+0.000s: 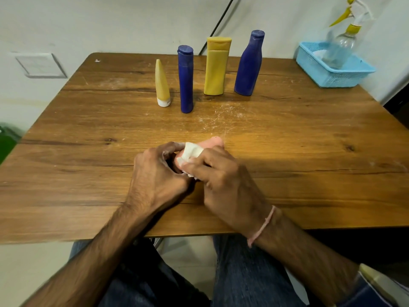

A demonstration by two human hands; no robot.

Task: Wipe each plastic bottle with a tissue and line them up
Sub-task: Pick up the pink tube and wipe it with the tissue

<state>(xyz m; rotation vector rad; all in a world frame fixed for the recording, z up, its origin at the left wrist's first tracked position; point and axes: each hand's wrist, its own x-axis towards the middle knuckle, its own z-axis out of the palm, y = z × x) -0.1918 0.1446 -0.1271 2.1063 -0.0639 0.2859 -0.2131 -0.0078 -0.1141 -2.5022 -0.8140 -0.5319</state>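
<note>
Wooden table (287,129), head view: near its front edge the left hand (159,173) curls round the near end of a pink bottle (213,142), while the right hand (225,185) clasps a tissue (190,151) over its middle. The bottle's long axis points away and rightward, toward the row of four standing bottles (215,69), well beyond both hands.

Brown wood-grain table (88,134), surface scuffed with pale streaks near centre. Upright in a rough row at the far side, left to right:
- small yellow tapered plastic tube (162,84), standing on its white cap
- tall blue cylindrical plastic bottle (185,80)
- flat yellow flip-top plastic bottle (216,69)
- blue shouldered plastic bottle (249,65)

Light-blue mesh plastic basket (332,77) sits at the far right corner.
</note>
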